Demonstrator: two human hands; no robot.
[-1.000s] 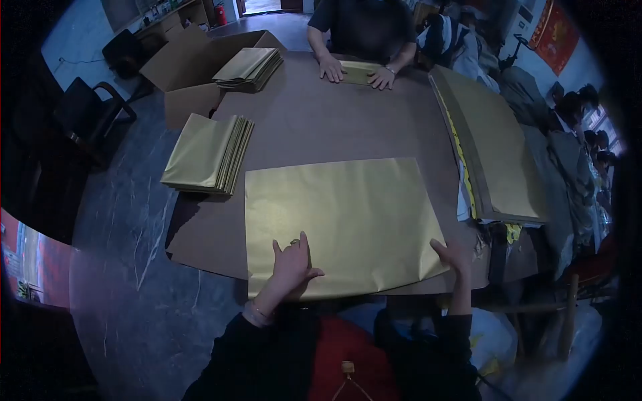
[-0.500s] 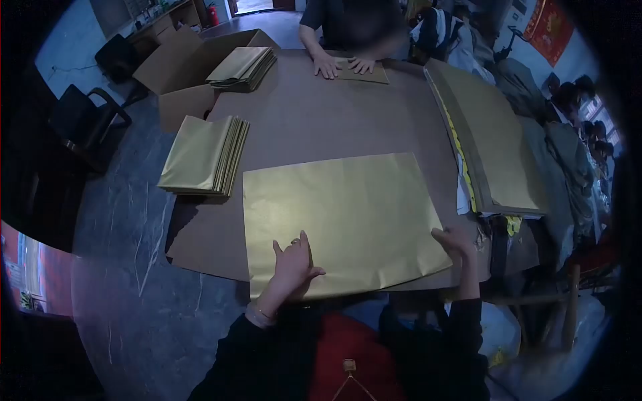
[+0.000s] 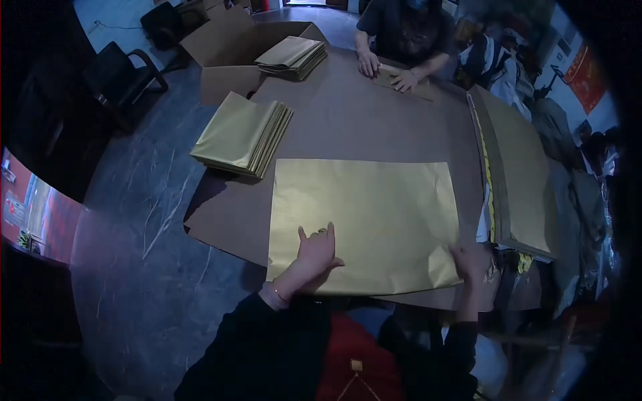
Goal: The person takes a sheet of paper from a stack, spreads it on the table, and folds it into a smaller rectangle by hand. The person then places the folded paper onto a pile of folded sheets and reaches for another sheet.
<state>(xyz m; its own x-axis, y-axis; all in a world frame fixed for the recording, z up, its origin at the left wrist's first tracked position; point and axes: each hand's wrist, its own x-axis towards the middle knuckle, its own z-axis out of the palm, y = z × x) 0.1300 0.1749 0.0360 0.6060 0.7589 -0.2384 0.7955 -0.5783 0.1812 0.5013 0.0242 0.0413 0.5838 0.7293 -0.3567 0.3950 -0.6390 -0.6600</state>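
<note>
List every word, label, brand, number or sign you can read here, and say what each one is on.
No text can be read.
Red poster on the wall: its markings are too blurred to read.
Co-worker's dark shirt: a faint print, too dim to read.
Gold sheet, near gold stack, far gold stack and cardboard box: no lettering can be made out.

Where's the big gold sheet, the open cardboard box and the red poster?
Big gold sheet (image 3: pixel 374 214): head view, on its middle.
Open cardboard box (image 3: pixel 217 40): head view, on its raised left flap.
Red poster (image 3: pixel 587 79): head view, on its middle.
</note>
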